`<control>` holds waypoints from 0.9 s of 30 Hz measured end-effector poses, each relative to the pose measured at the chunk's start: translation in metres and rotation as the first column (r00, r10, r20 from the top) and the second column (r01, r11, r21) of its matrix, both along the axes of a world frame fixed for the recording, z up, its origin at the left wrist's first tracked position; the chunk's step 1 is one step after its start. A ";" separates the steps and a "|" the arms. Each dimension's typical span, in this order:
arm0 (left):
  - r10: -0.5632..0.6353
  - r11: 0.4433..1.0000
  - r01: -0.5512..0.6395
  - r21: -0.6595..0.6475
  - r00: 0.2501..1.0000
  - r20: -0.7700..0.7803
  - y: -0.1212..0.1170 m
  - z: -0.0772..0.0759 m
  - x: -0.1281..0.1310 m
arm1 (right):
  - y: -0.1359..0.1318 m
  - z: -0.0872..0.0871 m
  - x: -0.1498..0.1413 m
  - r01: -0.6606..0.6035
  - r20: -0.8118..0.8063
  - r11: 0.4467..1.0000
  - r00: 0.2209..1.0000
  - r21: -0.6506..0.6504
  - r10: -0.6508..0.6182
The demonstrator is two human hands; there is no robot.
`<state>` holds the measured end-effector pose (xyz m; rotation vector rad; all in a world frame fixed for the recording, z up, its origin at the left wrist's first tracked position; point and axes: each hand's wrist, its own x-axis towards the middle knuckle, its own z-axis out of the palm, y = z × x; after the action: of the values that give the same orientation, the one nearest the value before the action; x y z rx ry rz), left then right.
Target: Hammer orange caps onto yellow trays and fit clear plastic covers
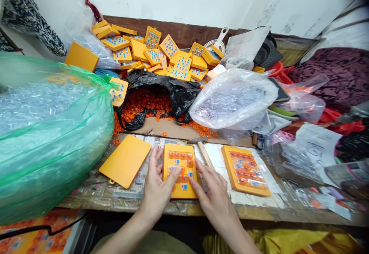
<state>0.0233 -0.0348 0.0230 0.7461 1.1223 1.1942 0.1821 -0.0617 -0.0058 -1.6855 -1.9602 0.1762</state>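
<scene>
A yellow plastic board [188, 191] lies in front of me, with rows of orange pieces under clear covers and several blue-and-white printed spots. My left hand [160, 181] grips its left side, the thumb reaching over onto the pieces in the middle. On the right edge rests my right hand [213, 188], its index finger along the side and its thumb on the face near a blue spot. Left of my hands is a plain yellow board [127, 161], face down. Another filled board [245, 171] sits at the right on white paper.
A black bag [184, 96] spills orange rings [144, 107]. Clear pieces fill a white bag [233, 100] and a large green bag [57, 142] at the left. Yellow boards [181, 65] are heaped behind. A wooden-handled hammer [205, 156] lies beside my right hand.
</scene>
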 end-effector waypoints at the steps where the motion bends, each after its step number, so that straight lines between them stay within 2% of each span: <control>1: 0.025 0.999 -0.023 -0.026 0.997 0.067 -0.001 0.003 -0.002 | 0.002 0.004 0.000 -0.040 -0.027 0.999 0.999 -0.031 0.040; 4: 0.004 0.988 0.037 -0.149 0.963 0.268 -0.007 0.014 -0.015 | 0.021 0.022 -0.004 -0.130 -0.095 0.985 0.988 -0.117 0.119; 6: 0.018 0.966 0.077 -0.247 0.932 0.361 -0.012 0.020 -0.026 | 0.047 0.036 -0.008 -0.109 -0.068 0.988 0.993 -0.111 0.102; 9: 0.149 0.915 0.042 -0.402 0.889 0.433 -0.018 0.027 -0.040 | 0.100 0.056 -0.003 -0.019 0.041 0.998 0.999 -0.052 0.021; 12: 0.224 0.870 0.056 -0.489 0.839 0.495 -0.021 0.029 -0.051 | 0.154 0.071 0.019 0.158 0.171 0.987 0.973 -0.006 -0.155; 14: 0.240 0.854 0.079 -0.513 0.816 0.525 -0.021 0.029 -0.056 | 0.181 0.076 0.039 0.251 0.264 0.967 0.937 -0.046 -0.230; 16: 0.248 0.844 0.097 -0.527 0.801 0.545 -0.022 0.027 -0.058 | 0.199 0.077 0.056 0.294 0.346 0.948 0.907 -0.117 -0.239; 20: 0.207 0.861 0.132 -0.491 0.790 0.577 -0.023 0.025 -0.063 | 0.210 0.075 0.075 0.308 0.389 0.938 0.893 -0.158 -0.228; 24: 0.177 0.872 0.144 -0.468 0.798 0.576 -0.026 0.026 -0.069 | 0.204 0.077 0.079 0.297 0.261 0.955 0.921 0.005 -0.287; 27: 0.176 0.902 0.097 -0.421 0.807 0.563 -0.024 0.025 -0.063 | 0.201 0.076 0.078 0.300 0.108 0.946 0.943 0.127 -0.314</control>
<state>-0.0401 -0.0589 0.0481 -0.0181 0.8206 1.0491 0.2606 0.1392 0.0702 -1.9421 -1.7287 -0.1548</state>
